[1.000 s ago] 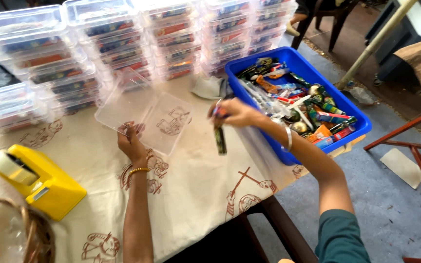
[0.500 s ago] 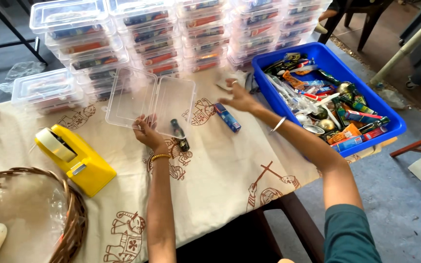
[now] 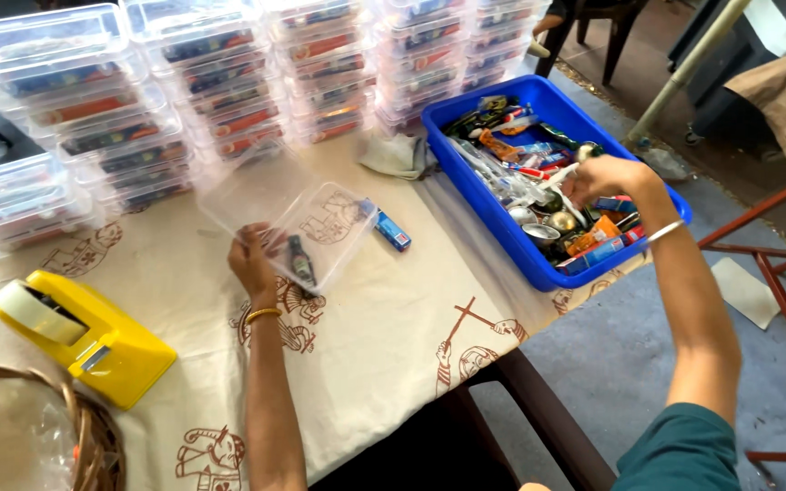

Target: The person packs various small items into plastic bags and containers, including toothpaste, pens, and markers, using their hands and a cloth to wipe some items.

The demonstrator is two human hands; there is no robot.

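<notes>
Now left hand (image 3: 252,259) pinches clear open plastic box (image 3: 307,218), dark tube inside; right hand (image 3: 607,177) curled in blue bin (image 3: 502,232).

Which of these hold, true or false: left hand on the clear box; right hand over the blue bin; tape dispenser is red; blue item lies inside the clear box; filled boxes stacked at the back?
1. The left hand is on the clear box. True.
2. The right hand is over the blue bin. True; what its fingers hold cannot be told.
3. The tape dispenser is red. False: it is yellow.
4. The blue item lies inside the clear box. False: it lies on the cloth beside the box; a dark item is in the box.
5. Filled boxes are stacked at the back. True.
</notes>
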